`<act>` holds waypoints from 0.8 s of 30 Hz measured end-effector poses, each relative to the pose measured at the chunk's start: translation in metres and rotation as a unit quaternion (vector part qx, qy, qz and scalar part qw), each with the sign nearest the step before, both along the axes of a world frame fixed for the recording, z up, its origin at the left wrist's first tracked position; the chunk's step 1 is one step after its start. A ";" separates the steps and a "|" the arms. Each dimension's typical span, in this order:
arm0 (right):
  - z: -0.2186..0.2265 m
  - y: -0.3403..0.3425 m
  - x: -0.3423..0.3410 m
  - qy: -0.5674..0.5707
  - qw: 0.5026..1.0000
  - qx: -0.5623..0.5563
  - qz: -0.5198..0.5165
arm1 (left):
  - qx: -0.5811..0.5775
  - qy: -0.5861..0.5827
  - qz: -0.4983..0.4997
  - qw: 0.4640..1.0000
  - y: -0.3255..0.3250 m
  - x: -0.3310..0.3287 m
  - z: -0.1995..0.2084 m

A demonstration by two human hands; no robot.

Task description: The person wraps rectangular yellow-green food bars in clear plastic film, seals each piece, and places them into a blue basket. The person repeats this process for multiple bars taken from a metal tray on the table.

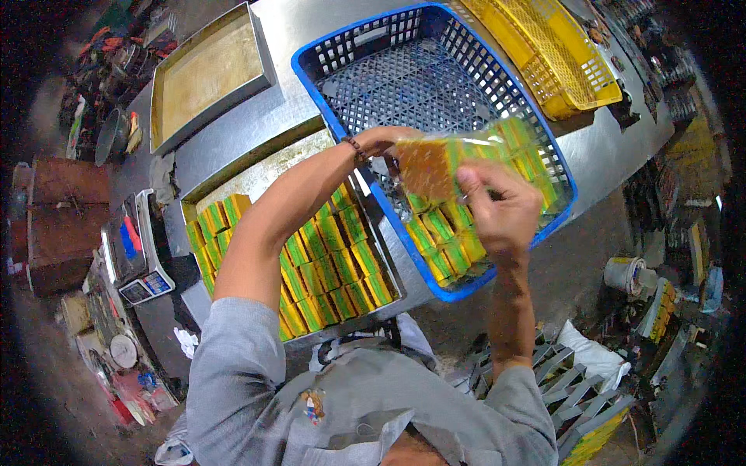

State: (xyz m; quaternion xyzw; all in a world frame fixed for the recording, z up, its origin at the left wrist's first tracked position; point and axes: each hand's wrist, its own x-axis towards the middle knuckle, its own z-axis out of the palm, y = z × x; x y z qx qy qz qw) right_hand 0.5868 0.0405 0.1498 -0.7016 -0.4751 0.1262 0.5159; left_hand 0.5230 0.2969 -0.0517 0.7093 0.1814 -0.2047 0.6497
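Clear-wrapped layered-cake pack [426, 169] held over blue plastic crate [447, 294]; right hand [501, 203] pinching wrap, left hand [379, 141] behind, fingers hidden, grip can't tell. Two-handed probably because wrap's slack. Crate beside cake tray [299, 151], likely for short reach. Shiny steel table [286, 50]; digital scale [146, 286] left, cluttered room.

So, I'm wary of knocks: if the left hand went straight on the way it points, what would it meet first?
Most likely the wrapped cake, immediately in line with the left hand; the hand is partly hidden, so depth is unclear.
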 end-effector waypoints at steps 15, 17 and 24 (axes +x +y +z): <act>0.005 0.024 0.048 0.080 0.994 -0.037 -0.060 | -0.033 0.111 -0.200 0.973 -0.007 -0.014 0.032; 0.001 0.027 0.079 0.036 0.995 -0.035 -0.091 | -0.078 0.104 -0.137 0.982 0.003 -0.022 0.037; -0.022 0.101 0.225 -0.312 0.941 -0.061 -0.114 | -0.073 0.042 0.041 0.996 -0.021 -0.008 0.044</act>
